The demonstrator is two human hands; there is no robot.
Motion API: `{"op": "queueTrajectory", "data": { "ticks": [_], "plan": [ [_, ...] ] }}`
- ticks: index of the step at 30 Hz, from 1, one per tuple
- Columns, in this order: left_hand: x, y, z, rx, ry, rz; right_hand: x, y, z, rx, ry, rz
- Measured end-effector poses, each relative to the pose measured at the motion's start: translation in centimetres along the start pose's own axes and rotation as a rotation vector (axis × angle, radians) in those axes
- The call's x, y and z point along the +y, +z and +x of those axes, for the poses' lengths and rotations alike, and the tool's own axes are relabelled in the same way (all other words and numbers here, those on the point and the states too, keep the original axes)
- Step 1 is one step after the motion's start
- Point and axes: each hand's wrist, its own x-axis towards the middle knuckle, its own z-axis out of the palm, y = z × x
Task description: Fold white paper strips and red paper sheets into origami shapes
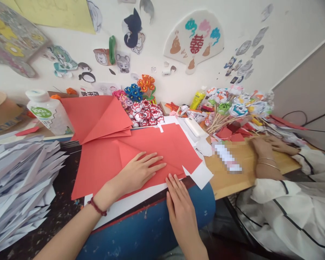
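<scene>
My left hand (138, 170) lies flat with its fingers stretched over a folded sheet of red paper (127, 151). A dark red beaded bracelet (96, 207) circles that wrist. My right hand (181, 202) rests its straight fingertips at the near edge of the folded sheet, palm down. Beneath the sheet lie larger flat pieces of red paper (83, 177), with white paper (116, 209) showing under them. Another stack of red sheets (97, 115), partly lifted and bent, stands behind. Neither hand grips anything.
White folded paper strips (18, 191) are heaped at left beside a white bottle (47, 112). Red-and-white paper flowers (146, 113) stand behind the sheets. Flowers on sticks (238, 104) lie at right. There, a person in a white sleeve (276, 191) has hands on the wooden table (213, 184).
</scene>
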Motion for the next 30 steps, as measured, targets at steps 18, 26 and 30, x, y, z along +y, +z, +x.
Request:
{"op": "queueTrajectory", "data": {
  "ticks": [18,26,30],
  "plan": [
    [0.0,-0.1,0.0,-0.034,-0.006,-0.001,2.4,-0.2,0.3,0.139,0.211,-0.080],
    [-0.1,0.2,0.0,-0.020,-0.001,0.015,2.4,-0.9,0.2,0.256,0.176,-0.062],
    [-0.1,0.2,0.0,-0.015,0.008,0.042,1.1,-0.6,0.7,0.164,-0.034,-0.026]
  ]
}}
